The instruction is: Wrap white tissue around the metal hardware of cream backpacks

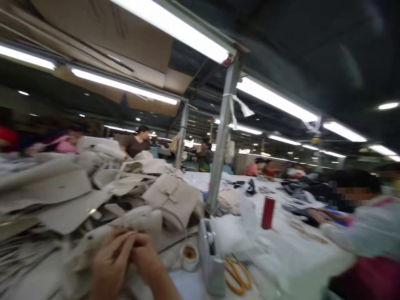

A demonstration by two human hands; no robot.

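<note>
Lower centre: grey tape dispenser, white roll just left of it, yellow-handled scissors just right. Right of centre: red cylinder upright on desk, crumpled whitish plastic to its left. Centre: metal post, white strip tied high on it. Top: lit tube lights. Right edge: blurred person in pale top.

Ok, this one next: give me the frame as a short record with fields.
Left hand: fingers bunched; anything held is hidden
Right hand: close against the left one
Nearest the hands: pale bag-like piece, blurred
Behind it: pale flap bag with a clasp
Right of the hands: tape roll, grey dispenser-like block, yellow-handled scissors, red cylinder
Far right: co-worker
</note>
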